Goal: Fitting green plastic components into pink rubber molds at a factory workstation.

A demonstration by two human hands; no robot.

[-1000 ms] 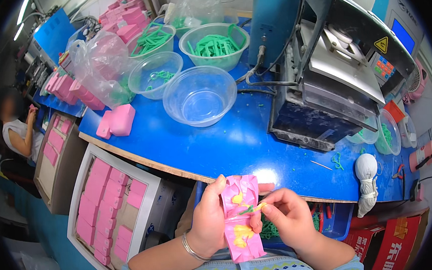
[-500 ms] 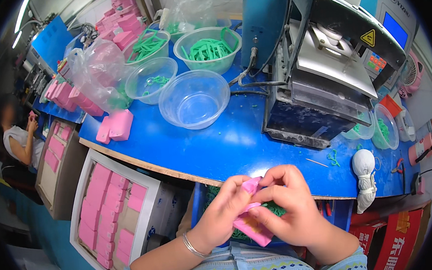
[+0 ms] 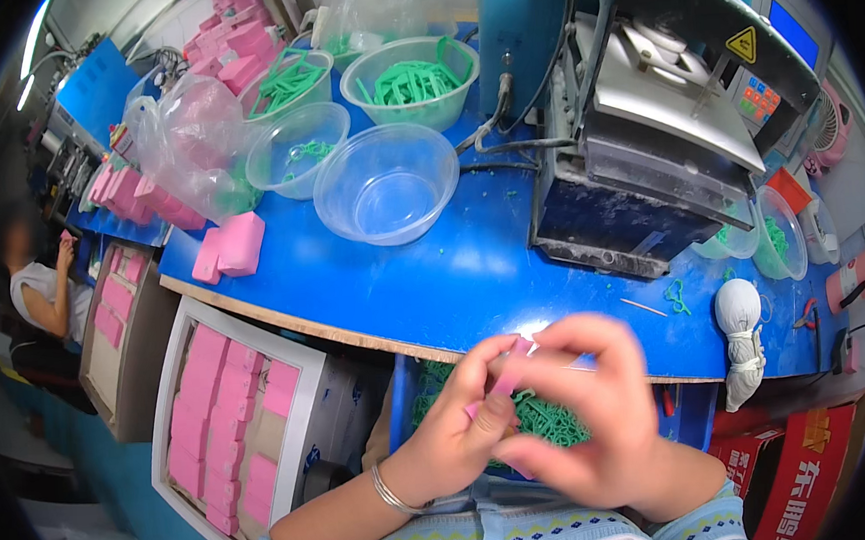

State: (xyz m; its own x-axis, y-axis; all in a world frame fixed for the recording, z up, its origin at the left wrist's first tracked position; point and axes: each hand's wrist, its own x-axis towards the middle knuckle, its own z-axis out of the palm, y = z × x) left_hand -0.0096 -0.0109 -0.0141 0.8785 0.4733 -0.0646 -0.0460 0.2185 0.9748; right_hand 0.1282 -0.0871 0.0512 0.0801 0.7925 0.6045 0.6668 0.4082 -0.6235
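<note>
My left hand [image 3: 456, 431] is closed around a soft pink piece [image 3: 507, 373], pinched between thumb and fingers above the drawer. Most of the piece is hidden behind the hands; in part it shows as a narrow strip standing up. Close on its right is my right hand [image 3: 603, 409], smeared by motion. Its thumb is apart from the fingers, and its fingertips are near the top of the pink piece; whether they grip it is unclear. Below both hands, a blue drawer [image 3: 400, 413] holds many small green rubbery loops [image 3: 551, 420].
Clear bowls [image 3: 387, 188] and tubs with green strips [image 3: 414, 83] stand at the back. A machine press [image 3: 637, 180] rises at right. Pink blocks [image 3: 242, 243] sit on the blue table [image 3: 353, 286]. A framed tray [image 3: 306, 399] holds pink blocks. A wrapped white bundle [image 3: 741, 339] lies right; a co-worker [image 3: 48, 287] sits left.
My right hand has loosened from the pink piece, its thumb moving away from the fingers. The pink block's lower part, visible before, is now mostly hidden. The view has shifted slightly.
</note>
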